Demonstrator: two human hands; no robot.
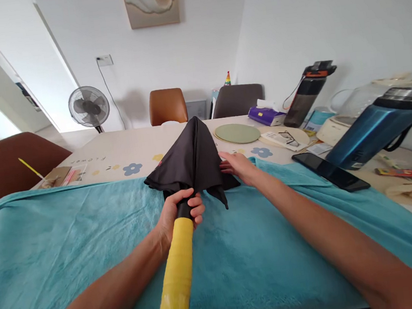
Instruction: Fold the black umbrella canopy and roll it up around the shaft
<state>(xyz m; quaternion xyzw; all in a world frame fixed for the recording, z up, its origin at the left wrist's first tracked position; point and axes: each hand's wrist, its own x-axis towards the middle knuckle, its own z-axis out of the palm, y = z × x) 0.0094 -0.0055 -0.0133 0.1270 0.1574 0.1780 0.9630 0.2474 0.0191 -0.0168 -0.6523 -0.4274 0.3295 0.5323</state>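
Note:
A black umbrella (194,156) points away from me over the table, its canopy loosely folded and its tip at the far end. Its long handle (177,273) is wrapped in yellow and comes toward me at the bottom of the view. My left hand (181,210) is closed around the black part just below the canopy, thumb on top. At the canopy's right side is my right hand (239,167), fingers stretched out and apart; whether its fingertips touch the fabric is hard to tell. A teal cloth (102,257) lies beneath both hands.
On the right are a black phone (330,172), a blue thermos (379,128), a dark bottle (306,94), a purple tissue box (266,114) and a green round mat (237,133). A fan (88,106) and chairs (167,105) stand beyond the table.

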